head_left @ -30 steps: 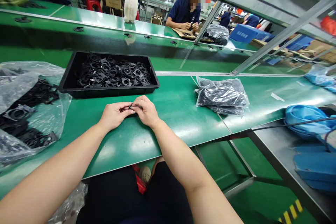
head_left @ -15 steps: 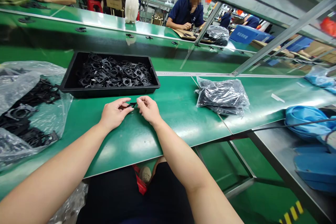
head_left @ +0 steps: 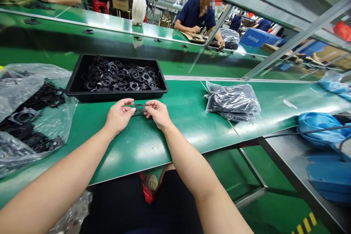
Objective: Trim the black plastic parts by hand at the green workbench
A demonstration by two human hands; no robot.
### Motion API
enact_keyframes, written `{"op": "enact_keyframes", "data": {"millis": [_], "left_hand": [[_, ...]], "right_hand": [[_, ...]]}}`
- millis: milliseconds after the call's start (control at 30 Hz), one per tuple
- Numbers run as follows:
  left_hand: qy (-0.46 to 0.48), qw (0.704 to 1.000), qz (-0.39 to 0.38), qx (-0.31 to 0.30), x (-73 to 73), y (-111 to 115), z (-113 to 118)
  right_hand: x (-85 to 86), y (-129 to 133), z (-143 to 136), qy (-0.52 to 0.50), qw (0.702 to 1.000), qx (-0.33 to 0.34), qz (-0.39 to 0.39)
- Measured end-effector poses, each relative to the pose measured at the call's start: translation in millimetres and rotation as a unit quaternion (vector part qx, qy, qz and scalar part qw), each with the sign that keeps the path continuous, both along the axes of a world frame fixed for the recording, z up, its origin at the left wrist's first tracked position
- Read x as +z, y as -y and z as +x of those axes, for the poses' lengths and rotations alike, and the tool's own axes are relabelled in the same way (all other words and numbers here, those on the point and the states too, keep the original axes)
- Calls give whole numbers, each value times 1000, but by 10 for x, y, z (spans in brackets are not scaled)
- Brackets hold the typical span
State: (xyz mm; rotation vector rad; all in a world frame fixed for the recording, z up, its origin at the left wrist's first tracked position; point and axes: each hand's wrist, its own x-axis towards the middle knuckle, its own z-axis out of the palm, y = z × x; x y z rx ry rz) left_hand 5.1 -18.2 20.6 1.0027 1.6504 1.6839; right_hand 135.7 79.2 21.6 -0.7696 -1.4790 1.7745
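Note:
A small black part (head_left: 139, 108) with a round opening is held between my two hands, just in front of the black tray. My left hand (head_left: 119, 115) pinches its left end between thumb and fingers. On the right end, my right hand (head_left: 157, 113) grips it with thumb and curled fingers. The black tray (head_left: 117, 97) holds a heap of similar black parts. At the left lies an open clear plastic bag (head_left: 70, 117) with more black parts in it.
A closed plastic bag of black parts (head_left: 233, 100) lies on the green table (head_left: 186, 128) to the right. Behind the tray runs a green belt (head_left: 109, 45) with scattered parts. A metal post (head_left: 296, 36) slants at the right. Across the belt a person (head_left: 196, 16) sits.
The black part has turned from edge-on to face-up, so its round opening now shows. Across the belt, the person's arm has reached forward toward the belt.

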Motion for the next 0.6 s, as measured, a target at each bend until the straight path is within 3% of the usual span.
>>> {"op": "enact_keyframes", "data": {"millis": [133, 333, 467, 600], "left_hand": [[112, 993, -21, 1, 31, -33, -49], [197, 980, -14, -20, 106, -14, -67], [204, 977, -13, -56, 116, 2, -49], [179, 982, -20, -50, 95, -7, -32]], "right_hand": [[0, 1, -2, -25, 1000, 6, 4], [1, 0, 13, -8, 999, 44, -12], [-16, -9, 11, 6, 999, 38, 1], [-22, -12, 14, 24, 999, 37, 7]]}}
